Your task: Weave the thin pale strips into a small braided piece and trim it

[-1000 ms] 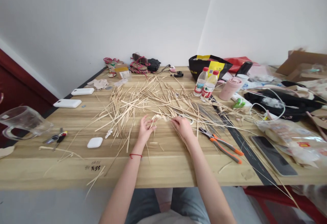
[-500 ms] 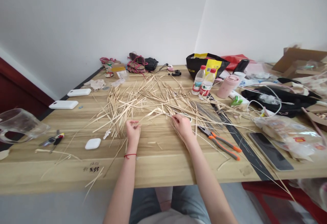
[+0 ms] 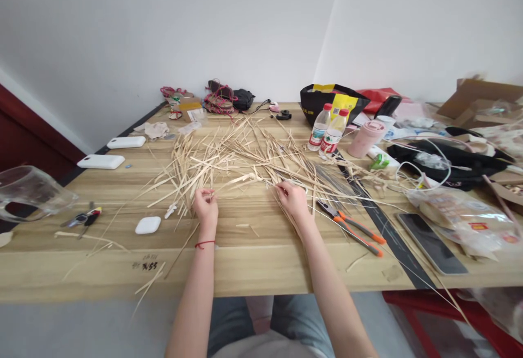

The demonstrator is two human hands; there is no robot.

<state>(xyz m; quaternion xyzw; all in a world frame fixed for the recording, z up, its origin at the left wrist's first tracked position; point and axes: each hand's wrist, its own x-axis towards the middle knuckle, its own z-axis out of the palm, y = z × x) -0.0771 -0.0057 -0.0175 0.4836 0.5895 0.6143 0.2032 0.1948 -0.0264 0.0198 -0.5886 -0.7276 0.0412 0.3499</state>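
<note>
Loose pale straw strips [image 3: 212,156] lie in a wide, tangled heap in the middle of the table. In front of the heap, my right hand [image 3: 293,199] pinches the right end of a small knotted straw piece [image 3: 248,177], thumb and forefinger pressed together. To its left, my left hand [image 3: 205,205], with a red string at the wrist, is closed in a pinch on a thin straw strip [image 3: 224,186] that runs toward the knotted piece. The fingertips partly hide what they grip. Pliers [image 3: 341,219] with orange and grey handles lie just right of my right hand.
A phone [image 3: 431,242] and plastic-wrapped bread [image 3: 461,213] lie at right. Two bottles [image 3: 333,133], a pink cup [image 3: 366,139] and a black bag [image 3: 314,102] stand behind. A white case [image 3: 147,225], keys [image 3: 84,218] and a clear jug [image 3: 30,192] are at left.
My left hand has moved a little to the left, away from the knotted piece. My right hand stays in nearly the same place, still pinching.
</note>
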